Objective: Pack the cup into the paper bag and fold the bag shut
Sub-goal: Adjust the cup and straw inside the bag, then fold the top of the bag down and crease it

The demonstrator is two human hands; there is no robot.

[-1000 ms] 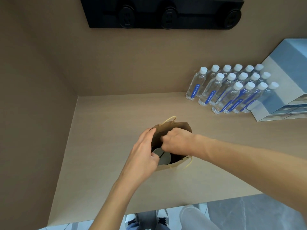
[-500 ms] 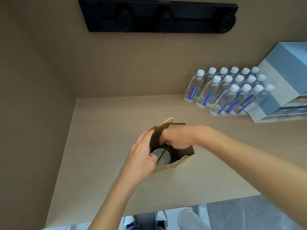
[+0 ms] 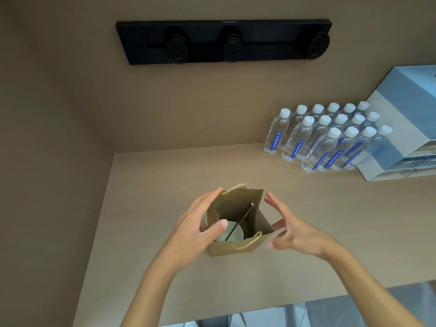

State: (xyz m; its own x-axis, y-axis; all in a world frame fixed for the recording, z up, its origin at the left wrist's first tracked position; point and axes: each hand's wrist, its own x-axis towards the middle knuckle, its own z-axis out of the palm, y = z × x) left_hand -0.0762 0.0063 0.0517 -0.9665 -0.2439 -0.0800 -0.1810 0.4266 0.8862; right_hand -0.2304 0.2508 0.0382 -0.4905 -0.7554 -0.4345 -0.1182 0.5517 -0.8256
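A small brown paper bag (image 3: 226, 250) with twine handles stands upright and open on the tan table (image 3: 153, 208). Inside it, at the bottom left, sits a white cup (image 3: 233, 234) with a black straw (image 3: 244, 215) leaning up towards the back right. My left hand (image 3: 195, 225) holds the bag's left wall, thumb over the rim and fingers along the outside. My right hand (image 3: 292, 230) is outside the bag, just off its right side, fingers spread and holding nothing. It is slightly blurred.
Several water bottles (image 3: 325, 140) stand at the back right beside stacked blue and white boxes (image 3: 405, 128). A black socket strip (image 3: 224, 41) hangs on the back wall. A side wall (image 3: 52, 161) closes the left. The table's front edge (image 3: 259, 308) is near me.
My right hand has come out of the bag and moved to its right side, fingers spread. The cup and straw now show inside. My left hand stays on the bag's left wall.
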